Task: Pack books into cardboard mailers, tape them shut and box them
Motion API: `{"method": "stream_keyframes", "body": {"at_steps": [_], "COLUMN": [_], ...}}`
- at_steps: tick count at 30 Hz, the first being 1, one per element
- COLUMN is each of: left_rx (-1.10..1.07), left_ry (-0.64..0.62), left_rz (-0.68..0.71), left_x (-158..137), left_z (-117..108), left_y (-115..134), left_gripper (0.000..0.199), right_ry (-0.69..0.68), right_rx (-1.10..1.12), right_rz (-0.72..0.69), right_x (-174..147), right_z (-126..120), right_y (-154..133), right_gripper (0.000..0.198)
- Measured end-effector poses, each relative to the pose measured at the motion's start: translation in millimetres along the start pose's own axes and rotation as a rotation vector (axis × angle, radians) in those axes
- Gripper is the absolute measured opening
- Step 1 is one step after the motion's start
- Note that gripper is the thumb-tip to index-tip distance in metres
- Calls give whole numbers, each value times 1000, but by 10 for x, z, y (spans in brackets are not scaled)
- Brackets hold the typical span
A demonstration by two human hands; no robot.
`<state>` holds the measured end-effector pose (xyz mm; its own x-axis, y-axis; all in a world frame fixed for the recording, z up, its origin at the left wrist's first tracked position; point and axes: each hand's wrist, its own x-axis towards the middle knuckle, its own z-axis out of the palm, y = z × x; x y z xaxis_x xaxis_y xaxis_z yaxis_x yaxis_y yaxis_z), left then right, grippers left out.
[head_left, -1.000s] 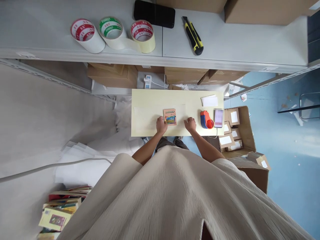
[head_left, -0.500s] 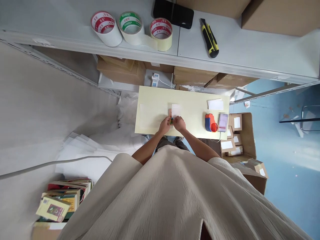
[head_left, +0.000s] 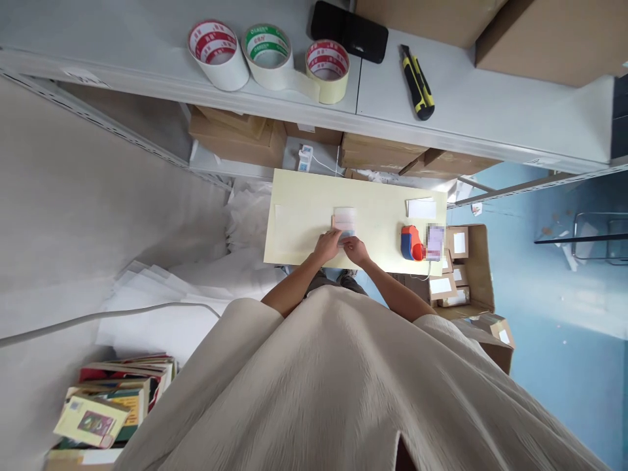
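Note:
A thin, see-through white sheet lies over a small flat item, whose pinkish left edge and bluish lower part show. It could be a small book or card; its kind is not clear. At the lower left of the sheet, my left hand is closed with its fingers together, holding the sheet against the item. My right hand is closed in a pinch at the lower right corner of the sheet. Both are low over the pale yellow table, and the fingers hide part of the item.
An orange and blue tape dispenser, a blurred phone and white cards lie on the right. Above, a shelf carries tape rolls and a utility knife. An open carton stands right, books lower left.
The white sheet has come down from a raised position and now covers the colourful item. My left hand's fingers have moved onto it, and my right hand has shifted slightly right and down.

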<state>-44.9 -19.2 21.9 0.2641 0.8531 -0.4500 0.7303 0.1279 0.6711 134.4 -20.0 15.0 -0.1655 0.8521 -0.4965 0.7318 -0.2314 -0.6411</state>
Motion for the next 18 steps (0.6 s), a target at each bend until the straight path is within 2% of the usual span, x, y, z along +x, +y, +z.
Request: {"method": "stream_keyframes", "body": {"at_steps": [4, 7, 11, 15, 18], "left_rx": [64, 61, 6, -61, -118], "left_ry": [-1, 2, 10, 35, 48], "left_rz": [23, -17, -69, -135, -163], "left_x": [-41, -38, 1, 34, 78], "left_z": [20, 40, 45, 22, 6], "left_y": [40, 62, 65, 64, 112], "left_gripper": [64, 56, 46, 38, 38], "right_ry": [156, 172, 168, 140, 143], "right_rx": [30, 89, 155, 185, 233], "right_rz": [173, 281, 380, 364, 313], "right_x": [78, 182, 299, 343, 323], "right_z": [-131, -158, -118, -100, -146], "right_y": [90, 120, 102, 71, 74], "right_gripper": [36, 37, 24, 7, 9]}}
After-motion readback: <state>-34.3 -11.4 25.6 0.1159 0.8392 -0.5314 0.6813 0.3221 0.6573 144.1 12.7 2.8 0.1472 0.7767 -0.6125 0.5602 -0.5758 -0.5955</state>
